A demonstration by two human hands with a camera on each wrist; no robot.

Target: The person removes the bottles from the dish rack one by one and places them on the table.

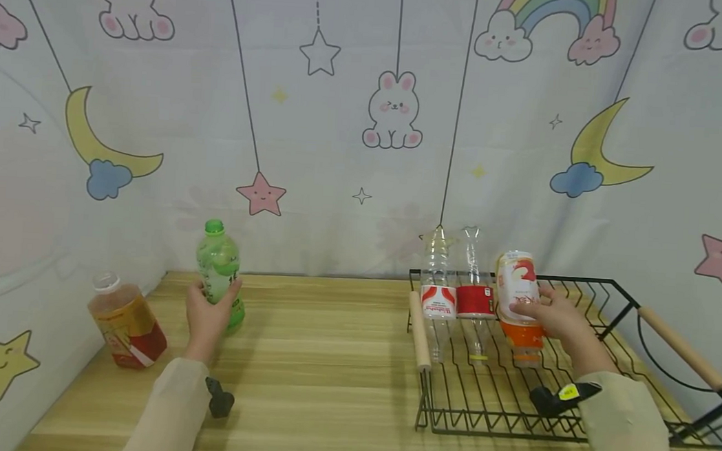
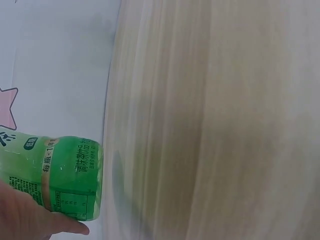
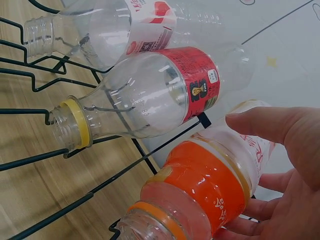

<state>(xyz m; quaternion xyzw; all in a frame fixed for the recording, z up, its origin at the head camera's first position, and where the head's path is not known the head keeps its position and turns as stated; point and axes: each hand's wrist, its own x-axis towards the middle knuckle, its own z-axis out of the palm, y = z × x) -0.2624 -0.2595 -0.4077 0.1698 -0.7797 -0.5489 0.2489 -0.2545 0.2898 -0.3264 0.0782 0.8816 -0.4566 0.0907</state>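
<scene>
My left hand [image 1: 211, 313] grips a green plastic drink bottle [image 1: 219, 258], neck up and slightly tilted. In the left wrist view, the printed lower part of this green bottle [image 2: 75, 175] shows beside the fingers. At the right, my right hand [image 1: 560, 319] holds a clear bottle with an orange and white label [image 1: 521, 297], neck down at a black wire rack [image 1: 498, 423]. The right wrist view has the thumb [image 3: 260, 125] on one side of the bottle and the other fingers on the opposite side, partly hidden.
Two clear bottles lean neck down in the rack, one with a red label [image 1: 475, 301], one with a red-and-white label [image 1: 439, 301]. An amber-labelled bottle [image 1: 128, 328] stands at the table's left. The rack has wooden handles [image 1: 419, 332]. Behind hangs a patterned cloth [image 1: 335, 238].
</scene>
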